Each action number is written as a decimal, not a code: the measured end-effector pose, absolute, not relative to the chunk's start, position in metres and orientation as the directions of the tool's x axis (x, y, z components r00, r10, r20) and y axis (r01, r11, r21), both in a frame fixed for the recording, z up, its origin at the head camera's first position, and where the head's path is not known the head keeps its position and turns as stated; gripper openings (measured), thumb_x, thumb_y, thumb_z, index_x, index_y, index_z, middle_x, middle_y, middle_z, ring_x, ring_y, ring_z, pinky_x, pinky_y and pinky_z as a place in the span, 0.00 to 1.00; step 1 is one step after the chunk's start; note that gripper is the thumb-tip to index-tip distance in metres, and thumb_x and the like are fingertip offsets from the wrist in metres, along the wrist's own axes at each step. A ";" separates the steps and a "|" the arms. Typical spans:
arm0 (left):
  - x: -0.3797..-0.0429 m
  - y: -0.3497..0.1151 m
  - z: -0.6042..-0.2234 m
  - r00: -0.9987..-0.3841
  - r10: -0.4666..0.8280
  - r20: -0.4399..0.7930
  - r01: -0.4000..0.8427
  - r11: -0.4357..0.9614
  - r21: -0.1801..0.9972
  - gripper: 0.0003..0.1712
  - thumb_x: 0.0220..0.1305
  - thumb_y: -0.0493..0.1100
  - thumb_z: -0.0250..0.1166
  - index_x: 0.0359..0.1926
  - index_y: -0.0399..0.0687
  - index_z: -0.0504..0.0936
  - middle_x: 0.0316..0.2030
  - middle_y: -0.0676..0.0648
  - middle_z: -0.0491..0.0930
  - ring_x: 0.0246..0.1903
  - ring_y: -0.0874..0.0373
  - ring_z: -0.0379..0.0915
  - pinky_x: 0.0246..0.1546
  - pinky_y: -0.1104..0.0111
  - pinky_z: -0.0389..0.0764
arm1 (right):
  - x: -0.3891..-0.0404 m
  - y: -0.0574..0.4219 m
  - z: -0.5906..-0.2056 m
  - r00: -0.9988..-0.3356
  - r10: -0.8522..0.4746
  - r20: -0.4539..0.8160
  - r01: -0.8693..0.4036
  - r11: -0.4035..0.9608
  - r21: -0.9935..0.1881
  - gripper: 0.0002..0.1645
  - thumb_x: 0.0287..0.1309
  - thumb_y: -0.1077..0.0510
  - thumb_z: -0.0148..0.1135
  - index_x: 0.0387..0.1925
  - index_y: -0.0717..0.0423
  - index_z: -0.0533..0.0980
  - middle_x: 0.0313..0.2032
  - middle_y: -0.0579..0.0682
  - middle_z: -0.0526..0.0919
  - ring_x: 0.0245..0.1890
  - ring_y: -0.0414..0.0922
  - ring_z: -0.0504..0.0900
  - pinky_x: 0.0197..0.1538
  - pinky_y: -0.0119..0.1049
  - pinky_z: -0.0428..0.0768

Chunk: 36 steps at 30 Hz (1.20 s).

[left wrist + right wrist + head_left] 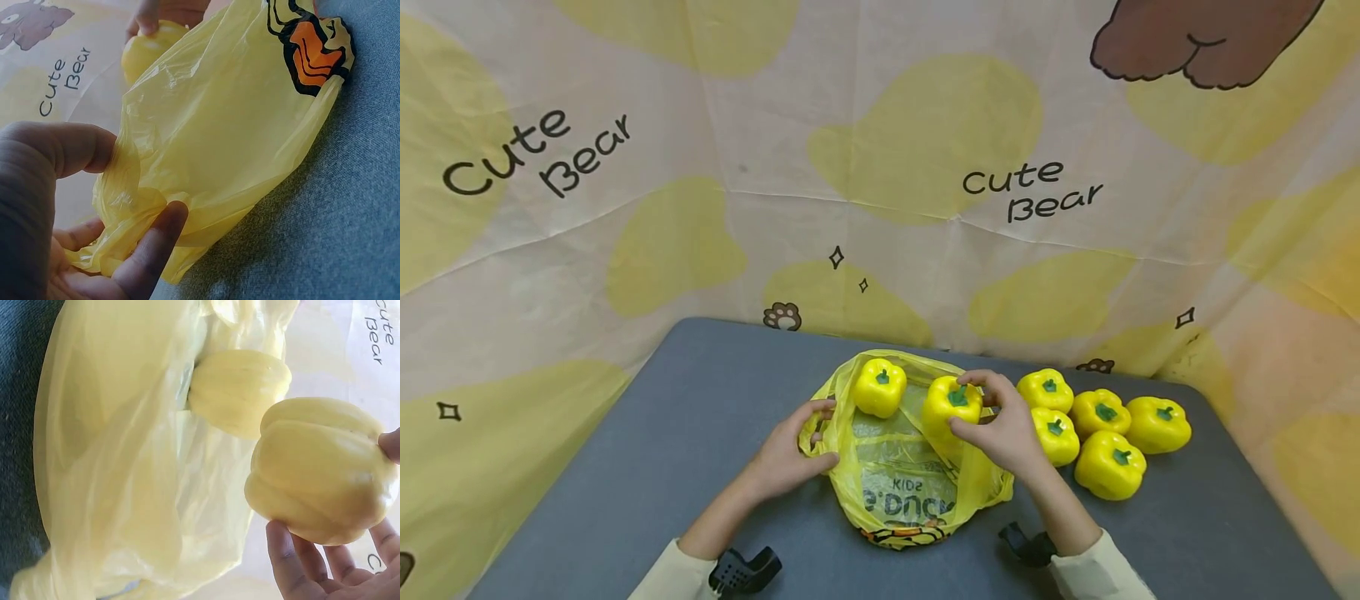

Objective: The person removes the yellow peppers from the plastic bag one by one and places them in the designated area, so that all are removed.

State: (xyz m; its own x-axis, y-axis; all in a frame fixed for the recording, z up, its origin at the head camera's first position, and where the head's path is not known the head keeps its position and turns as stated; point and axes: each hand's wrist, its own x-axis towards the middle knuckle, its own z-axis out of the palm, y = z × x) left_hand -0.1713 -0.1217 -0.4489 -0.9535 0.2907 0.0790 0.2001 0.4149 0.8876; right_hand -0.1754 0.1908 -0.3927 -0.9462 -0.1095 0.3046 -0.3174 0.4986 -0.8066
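A yellow plastic bag (850,492) lies with its mouth spread on the table, and one yellow bell pepper (877,395) sits inside near its far rim. My left hand (792,450) grips the bag's left edge, the plastic gathered between thumb and fingers in the left wrist view. In my right hand (1009,429) is another yellow bell pepper (322,472), held by its sides over the right part of the bag's mouth. Its green stem faces up in the head view.
Several more yellow bell peppers (1111,467) cluster on the grey table (730,375) just right of the right hand. A printed cloth (895,142) hangs behind the table's far edge. Dark wrist mounts (745,571) sit on both wrists.
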 end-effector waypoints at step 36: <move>-0.173 -0.123 -0.449 -0.946 0.308 0.106 0.234 0.414 0.880 0.40 0.52 0.39 0.71 0.66 0.49 0.66 0.59 0.39 0.73 0.51 0.45 0.77 0.47 0.67 0.78 | -0.144 0.250 -0.362 -0.910 0.084 0.406 -0.286 0.582 -0.761 0.29 0.41 0.68 0.71 0.49 0.55 0.75 0.45 0.39 0.72 0.32 0.40 0.71 0.33 0.27 0.77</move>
